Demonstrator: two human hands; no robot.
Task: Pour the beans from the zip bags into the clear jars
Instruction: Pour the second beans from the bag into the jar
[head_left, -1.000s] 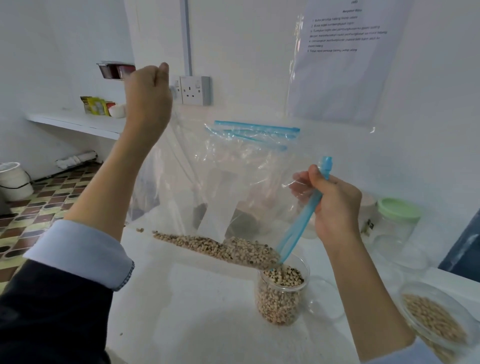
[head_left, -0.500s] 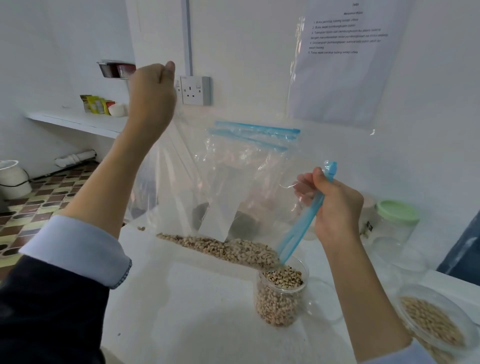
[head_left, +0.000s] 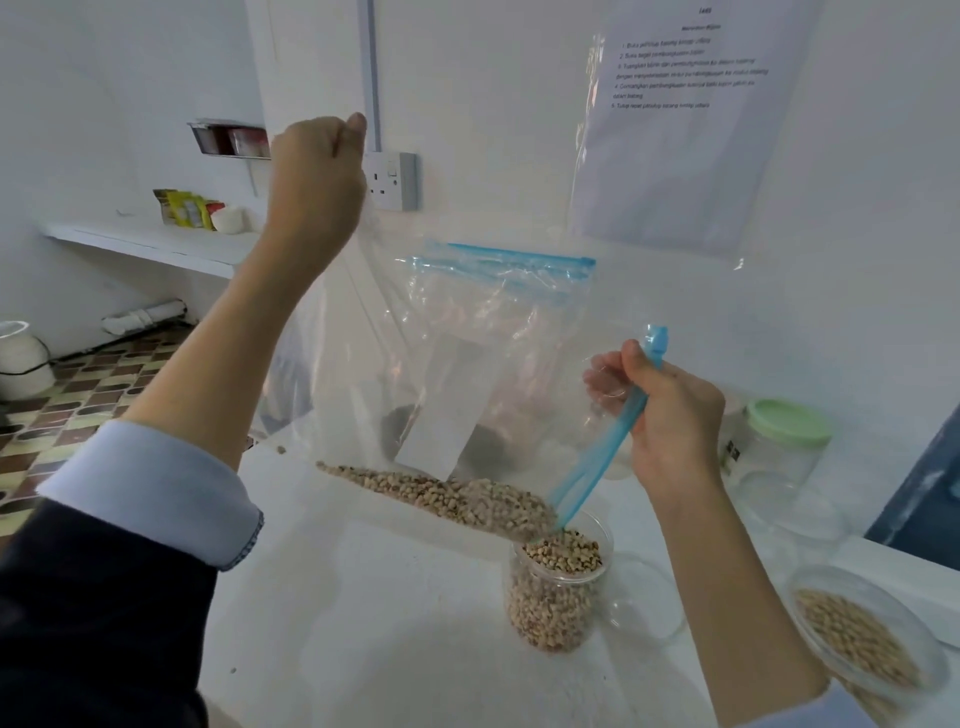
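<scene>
I hold a clear zip bag (head_left: 363, 364) tilted over a clear jar (head_left: 556, 592) on the white counter. My left hand (head_left: 317, 176) grips the bag's bottom corner, raised high. My right hand (head_left: 670, 415) pinches the bag's blue zip mouth (head_left: 597, 462) just above the jar. Pale beans (head_left: 452, 493) lie along the bag's lower edge, sloping toward the mouth. The jar is nearly full of the same beans.
Another zip bag (head_left: 498, 291) with a blue strip leans against the wall behind. A jar of beans (head_left: 862, 639) stands at the right edge. An empty jar with a green lid (head_left: 784, 441) is at the back right. A clear lid (head_left: 644, 597) lies beside the jar.
My left hand has lifted the bag's corner a little higher. The beans have slid further toward the mouth over the jar.
</scene>
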